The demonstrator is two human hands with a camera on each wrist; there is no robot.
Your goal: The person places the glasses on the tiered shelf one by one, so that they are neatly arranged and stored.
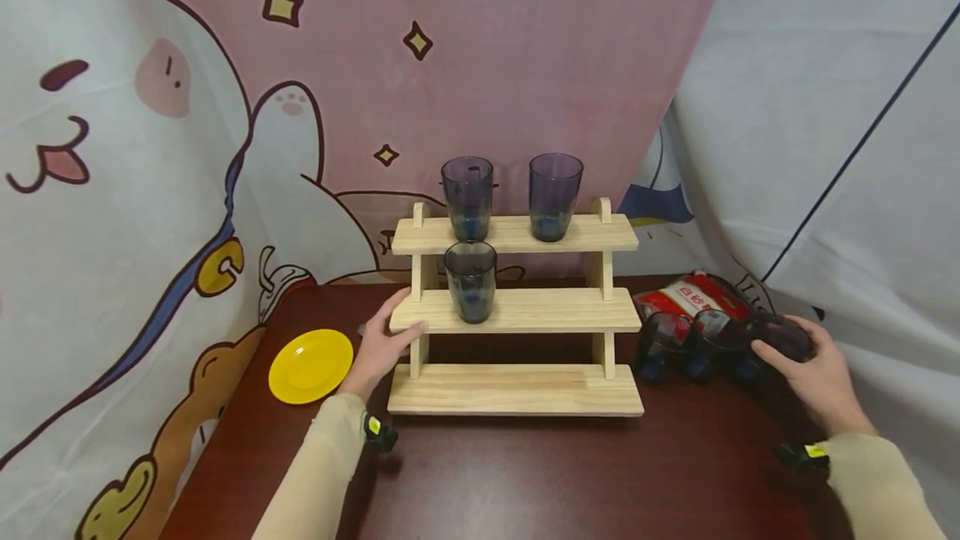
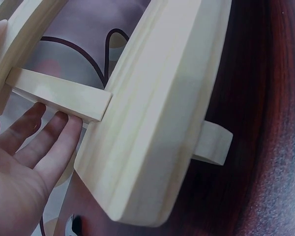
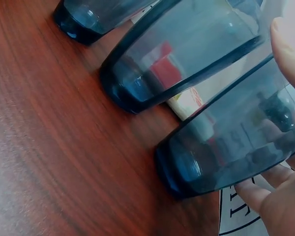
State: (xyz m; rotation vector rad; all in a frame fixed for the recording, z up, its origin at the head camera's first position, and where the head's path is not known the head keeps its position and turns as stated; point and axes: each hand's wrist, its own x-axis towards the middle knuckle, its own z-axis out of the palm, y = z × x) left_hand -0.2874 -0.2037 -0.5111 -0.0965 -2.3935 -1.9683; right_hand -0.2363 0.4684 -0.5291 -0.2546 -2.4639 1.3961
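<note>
- Glasses [image 1: 703,344] partly hid the packet [image 1: 693,294].
- Right hand [image 1: 823,377], cropped in wrist view, had its fingers round one glass [image 3: 226,142].
- Left hand [image 1: 381,350] gripped the rack [image 1: 517,390].
- Glasses numbered six; plate [image 1: 310,367], one.

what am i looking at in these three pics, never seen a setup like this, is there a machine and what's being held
There's no machine, just a person's two bare hands. The big picture comes from a camera worn on the head; the two smaller ones come from a camera on each wrist. On the table stand a wooden rack with three glasses on it, a yellow plate to its left, and a packet to its right, behind two more glasses. The left hand grips the left end of the rack's middle shelf; the right hand holds another glass.
</note>
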